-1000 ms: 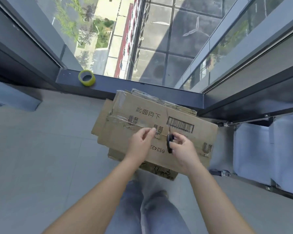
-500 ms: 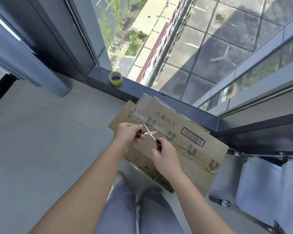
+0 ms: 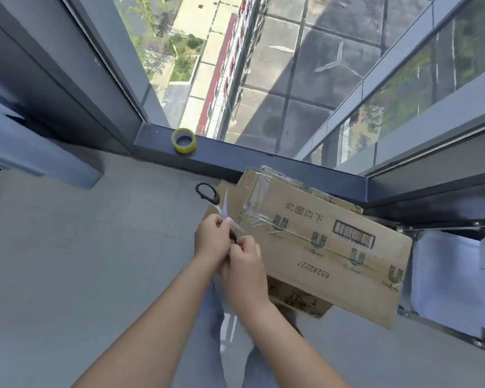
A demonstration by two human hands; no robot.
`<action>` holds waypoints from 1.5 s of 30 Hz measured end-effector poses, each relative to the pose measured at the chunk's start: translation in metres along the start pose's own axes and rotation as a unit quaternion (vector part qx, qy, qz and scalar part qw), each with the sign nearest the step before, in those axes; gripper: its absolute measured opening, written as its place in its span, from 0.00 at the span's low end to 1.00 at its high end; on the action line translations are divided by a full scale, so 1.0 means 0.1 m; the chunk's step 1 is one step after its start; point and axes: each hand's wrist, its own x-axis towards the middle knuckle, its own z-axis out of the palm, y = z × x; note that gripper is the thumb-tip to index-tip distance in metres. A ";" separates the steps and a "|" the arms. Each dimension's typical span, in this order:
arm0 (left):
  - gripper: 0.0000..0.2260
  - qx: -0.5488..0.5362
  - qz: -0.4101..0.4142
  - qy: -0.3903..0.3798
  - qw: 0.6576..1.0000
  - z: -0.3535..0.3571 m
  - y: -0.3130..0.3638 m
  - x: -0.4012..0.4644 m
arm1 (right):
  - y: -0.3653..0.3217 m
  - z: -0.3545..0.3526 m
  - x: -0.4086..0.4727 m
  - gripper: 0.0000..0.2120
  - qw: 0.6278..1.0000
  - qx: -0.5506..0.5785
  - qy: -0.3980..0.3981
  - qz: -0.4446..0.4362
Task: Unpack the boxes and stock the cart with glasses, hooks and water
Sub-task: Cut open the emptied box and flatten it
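Observation:
A taped cardboard box (image 3: 333,247) with a barcode and printed text lies on the floor by the window corner, on top of another flattened carton (image 3: 297,298). In front of its left end I hold a pair of black-handled scissors (image 3: 207,193) spread wide, one handle loop sticking up and to the left. My left hand (image 3: 210,242) grips the scissors around the blades near the pivot. My right hand (image 3: 245,268) pinches the other handle loop, which is mostly hidden between the two hands.
A yellow tape roll (image 3: 183,140) sits on the dark window sill (image 3: 263,161). The cart's metal frame and white panels (image 3: 445,275) stand at the right, touching the box. Grey floor tiles (image 3: 81,261) stretch to the left. My legs are below the hands.
Both hands have moved left off the box top to its left end. The scissors have spread wider, and one handle loop now points up and left.

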 end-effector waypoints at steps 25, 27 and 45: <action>0.13 0.429 0.226 -0.081 0.871 -0.11 0.02 0.45 | 0.42 -0.03 0.75 0.35 0.935 -0.190 -0.260 0.151; 0.13 0.452 0.232 -0.079 0.858 -0.10 0.02 0.41 | 0.44 -0.04 0.75 0.35 0.929 -0.208 -0.273 0.140; 0.11 0.519 0.213 -0.077 0.824 -0.19 -0.38 0.04 | 0.43 -0.04 0.75 0.35 0.913 -0.215 -0.313 0.148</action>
